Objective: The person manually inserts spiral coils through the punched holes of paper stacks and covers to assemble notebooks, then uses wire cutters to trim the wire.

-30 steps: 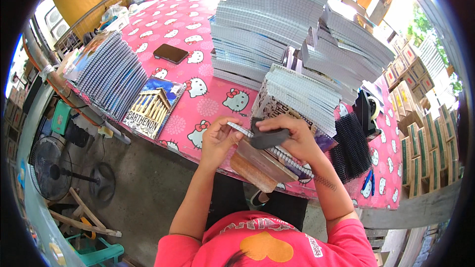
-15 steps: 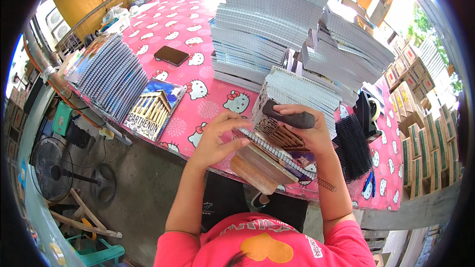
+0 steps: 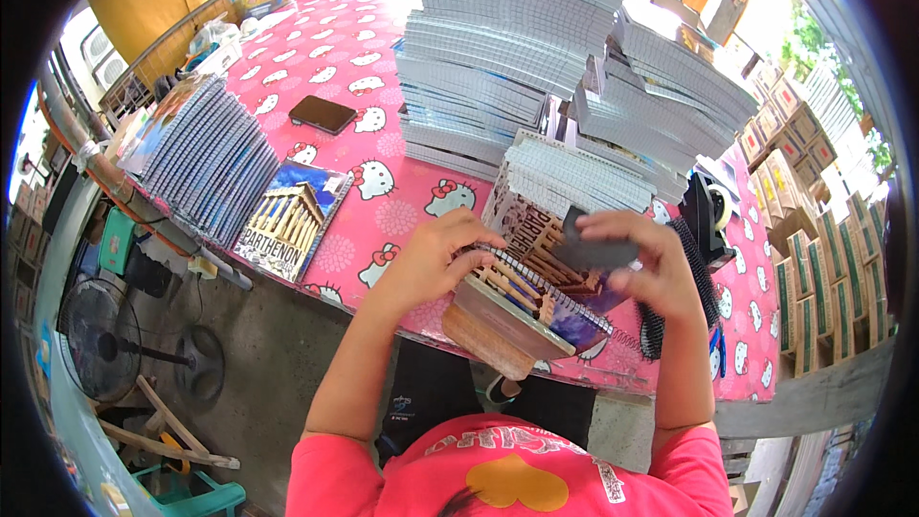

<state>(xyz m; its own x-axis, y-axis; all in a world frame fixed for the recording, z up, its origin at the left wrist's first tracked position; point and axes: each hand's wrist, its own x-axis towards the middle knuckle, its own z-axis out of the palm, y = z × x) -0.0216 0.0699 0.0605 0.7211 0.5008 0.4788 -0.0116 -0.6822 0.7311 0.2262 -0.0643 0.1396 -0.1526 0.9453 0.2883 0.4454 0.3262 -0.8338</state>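
Observation:
A spiral notebook [image 3: 517, 292] with a temple picture on its cover lies tilted at the table's near edge, its wire coil running along the upper long side. A loose tail of coil sticks out past its right end. My left hand [image 3: 436, 263] grips the notebook's upper left corner, fingertips at the coil. Just above the coil, my right hand [image 3: 661, 263] holds a dark grey, worn block [image 3: 593, 247] between curled fingers and thumb; its exact kind is unclear. A wooden board [image 3: 488, 335] juts out beneath the notebook. Behind it stands a stack of similar notebooks [image 3: 522, 235].
Tall stacks of bound pages [image 3: 507, 38] fill the table's far middle. Coil-bound notebooks [image 3: 206, 158] are piled at left, beside a single notebook [image 3: 292, 220] and a phone [image 3: 324, 115]. Black coils [image 3: 684, 268], a tape dispenser [image 3: 706, 215] and blue-handled pliers [image 3: 717, 352] lie right.
My right hand has moved right and slightly down with the grey block, away from the coil's middle. The notebook's cover shows more now. My left hand stays at its corner.

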